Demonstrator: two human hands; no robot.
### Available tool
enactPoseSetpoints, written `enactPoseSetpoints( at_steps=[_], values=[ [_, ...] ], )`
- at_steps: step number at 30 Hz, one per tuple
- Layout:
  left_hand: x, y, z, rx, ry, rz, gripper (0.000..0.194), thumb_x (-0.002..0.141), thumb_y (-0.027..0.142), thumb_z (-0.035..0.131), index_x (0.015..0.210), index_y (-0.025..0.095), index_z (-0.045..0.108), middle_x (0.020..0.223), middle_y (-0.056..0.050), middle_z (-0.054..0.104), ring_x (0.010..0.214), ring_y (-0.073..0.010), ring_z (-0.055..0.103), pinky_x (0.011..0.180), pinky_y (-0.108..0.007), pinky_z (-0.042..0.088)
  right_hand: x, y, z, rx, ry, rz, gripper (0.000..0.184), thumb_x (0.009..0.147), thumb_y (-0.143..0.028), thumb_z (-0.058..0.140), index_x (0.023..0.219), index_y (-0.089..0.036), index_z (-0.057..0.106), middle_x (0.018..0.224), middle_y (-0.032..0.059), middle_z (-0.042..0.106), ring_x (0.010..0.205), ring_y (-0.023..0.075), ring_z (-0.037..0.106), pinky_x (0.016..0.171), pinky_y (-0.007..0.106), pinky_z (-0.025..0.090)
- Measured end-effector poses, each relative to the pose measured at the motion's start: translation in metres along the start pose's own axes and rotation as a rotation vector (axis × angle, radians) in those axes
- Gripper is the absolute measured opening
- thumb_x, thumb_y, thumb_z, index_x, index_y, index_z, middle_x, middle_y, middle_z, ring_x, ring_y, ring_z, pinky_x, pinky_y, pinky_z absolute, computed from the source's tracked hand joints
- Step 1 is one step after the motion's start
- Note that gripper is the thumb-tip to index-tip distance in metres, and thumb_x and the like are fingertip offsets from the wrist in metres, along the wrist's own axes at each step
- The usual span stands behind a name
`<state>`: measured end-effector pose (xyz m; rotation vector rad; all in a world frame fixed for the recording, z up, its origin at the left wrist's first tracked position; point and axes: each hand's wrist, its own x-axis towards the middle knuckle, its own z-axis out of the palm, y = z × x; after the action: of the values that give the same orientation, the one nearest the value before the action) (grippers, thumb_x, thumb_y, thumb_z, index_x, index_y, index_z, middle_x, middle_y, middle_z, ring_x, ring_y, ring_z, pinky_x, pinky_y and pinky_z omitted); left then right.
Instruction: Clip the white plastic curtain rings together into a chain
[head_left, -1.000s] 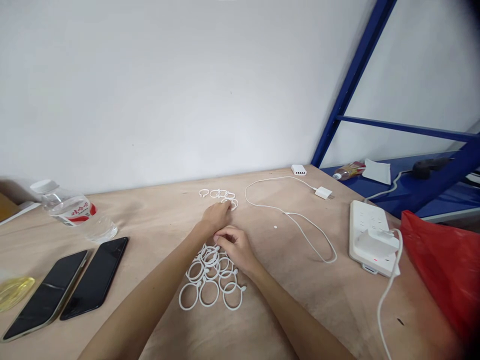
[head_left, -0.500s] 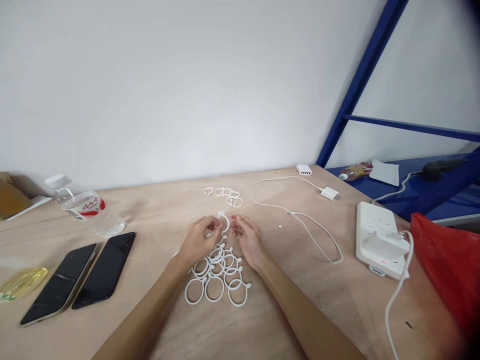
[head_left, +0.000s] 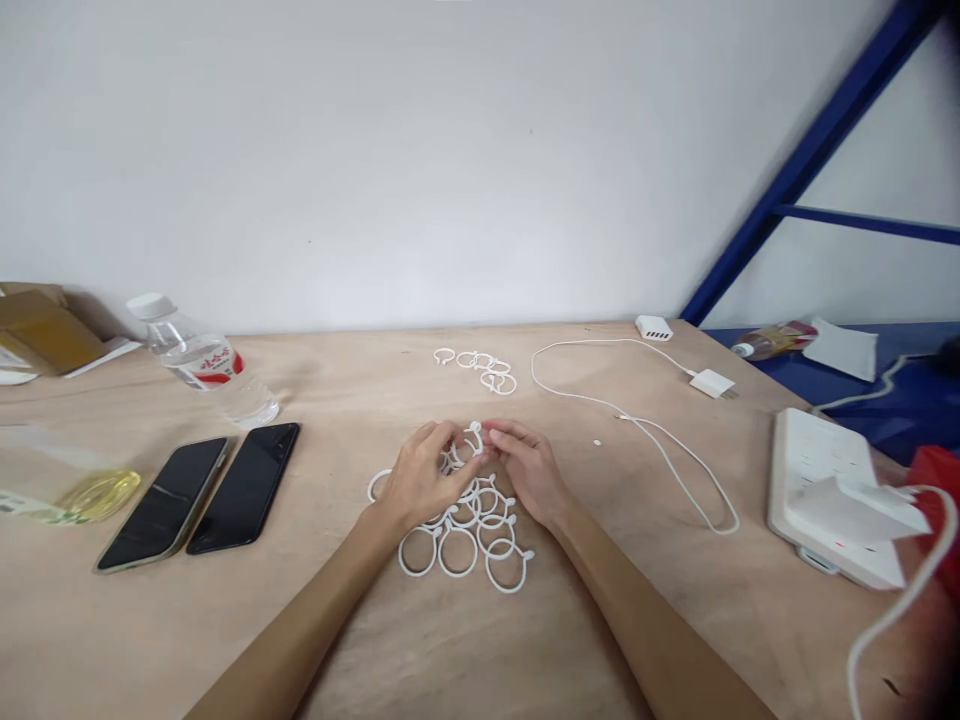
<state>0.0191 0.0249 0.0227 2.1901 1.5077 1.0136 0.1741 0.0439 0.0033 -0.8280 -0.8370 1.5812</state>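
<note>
A white plastic ring (head_left: 475, 428) with a small round tab stands raised between my two hands. My left hand (head_left: 421, 474) is curled round its left and lower side, with thumb and fingers closed on it. My right hand (head_left: 531, 472) meets the ring's right edge by the tab, its thumb and fingertips pinched together there. Under and in front of my hands lie several more white rings (head_left: 457, 576), overlapping in a loose pile; my left hand hides part of it. Farther back is a smaller group of white rings (head_left: 496, 373).
At left stand a tilted water bottle (head_left: 217, 365) and two phones (head_left: 244, 490), beside a bag with yellow coil (head_left: 101, 495). To the right lie a white cable (head_left: 667, 455) with its plug (head_left: 711, 383), a charging hub (head_left: 654, 328) and a power strip (head_left: 814, 450).
The camera view has shifted, moving the scene rightward in the picture. My right fingers, apart from the ring before, have closed in against its edge; my left hand still holds it.
</note>
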Motion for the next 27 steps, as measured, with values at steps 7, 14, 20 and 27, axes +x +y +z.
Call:
enactPoseSetpoints(
  at_steps=[7, 14, 20, 27],
  values=[
    [0.000, 0.015, -0.003, -0.081, -0.104, -0.122, 0.041, 0.075, 0.035, 0.062, 0.115, 0.022, 0.060, 0.103, -0.004, 0.068, 0.094, -0.0201, 0.061, 0.085, -0.031, 0.046, 0.003, 0.005, -0.004, -0.038, -0.053, -0.008, 0.019, 0.067, -0.036, 0.073, 0.078, -0.021, 0.075, 0.068, 0.0011, 0.064, 0.065, 0.0139, 0.052, 0.070, 0.031, 0.042],
    [0.005, 0.029, -0.005, -0.063, -0.162, -0.149, 0.029, 0.079, 0.032, 0.053, 0.102, 0.023, 0.068, 0.078, 0.001, 0.068, 0.068, -0.0145, 0.057, 0.063, -0.025, 0.041, 0.003, 0.004, -0.005, -0.022, -0.085, 0.020, 0.019, 0.067, -0.036, 0.074, 0.074, -0.019, 0.073, 0.068, 0.0022, 0.066, 0.067, 0.0151, 0.056, 0.070, 0.030, 0.042],
    [0.005, 0.029, -0.005, -0.143, -0.204, -0.184, 0.028, 0.078, 0.031, 0.053, 0.099, 0.023, 0.069, 0.070, 0.003, 0.067, 0.061, -0.0136, 0.055, 0.058, -0.024, 0.041, 0.002, 0.003, -0.002, 0.012, -0.103, 0.042, 0.016, 0.065, -0.033, 0.074, 0.064, -0.018, 0.069, 0.061, 0.0016, 0.063, 0.062, 0.0147, 0.055, 0.065, 0.029, 0.042],
    [0.034, 0.006, -0.036, -0.116, -0.448, -0.047, 0.036, 0.082, 0.042, 0.050, 0.105, 0.021, 0.068, 0.097, -0.004, 0.071, 0.080, -0.0191, 0.064, 0.071, -0.027, 0.048, -0.001, 0.003, 0.001, -0.127, -0.106, 0.002, 0.014, 0.069, -0.032, 0.068, 0.071, -0.019, 0.072, 0.068, 0.0024, 0.066, 0.068, 0.0168, 0.057, 0.068, 0.030, 0.043]
  ],
)
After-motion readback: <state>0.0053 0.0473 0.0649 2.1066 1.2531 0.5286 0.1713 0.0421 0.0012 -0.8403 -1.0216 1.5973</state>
